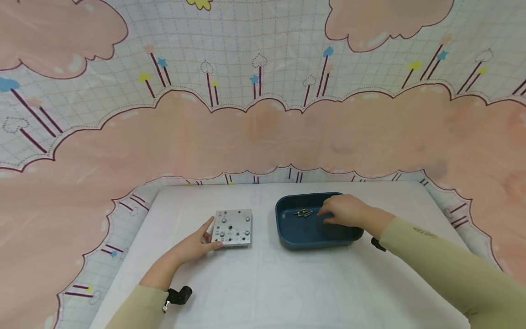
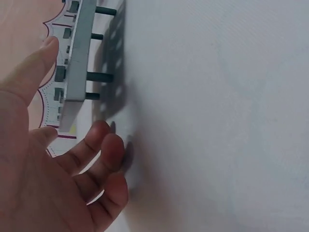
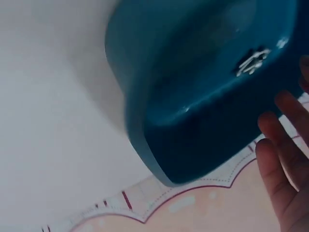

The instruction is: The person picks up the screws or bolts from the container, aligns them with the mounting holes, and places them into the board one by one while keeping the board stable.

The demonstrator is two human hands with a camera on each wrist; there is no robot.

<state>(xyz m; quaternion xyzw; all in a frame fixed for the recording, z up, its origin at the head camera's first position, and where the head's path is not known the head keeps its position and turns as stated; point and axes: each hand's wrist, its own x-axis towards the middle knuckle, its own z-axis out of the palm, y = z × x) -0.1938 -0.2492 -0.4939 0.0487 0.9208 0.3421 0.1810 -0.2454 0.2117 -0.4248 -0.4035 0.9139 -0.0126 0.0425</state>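
A square metal plate with holes and several screws sits on the left part of the table. My left hand is at its left side, thumb at the near corner and a finger along the left edge. In the left wrist view, screw shanks stick out below the plate, and the other fingers hang bent beside it. My right hand reaches over the right end of a dark blue tray, fingers extended and slightly bent. Several small metal screws lie in the tray, just left of the fingertips.
A white cloth covers the table. Behind it hangs a patterned curtain with clouds and stars. A black wrist camera sits on the left wrist, another on the right.
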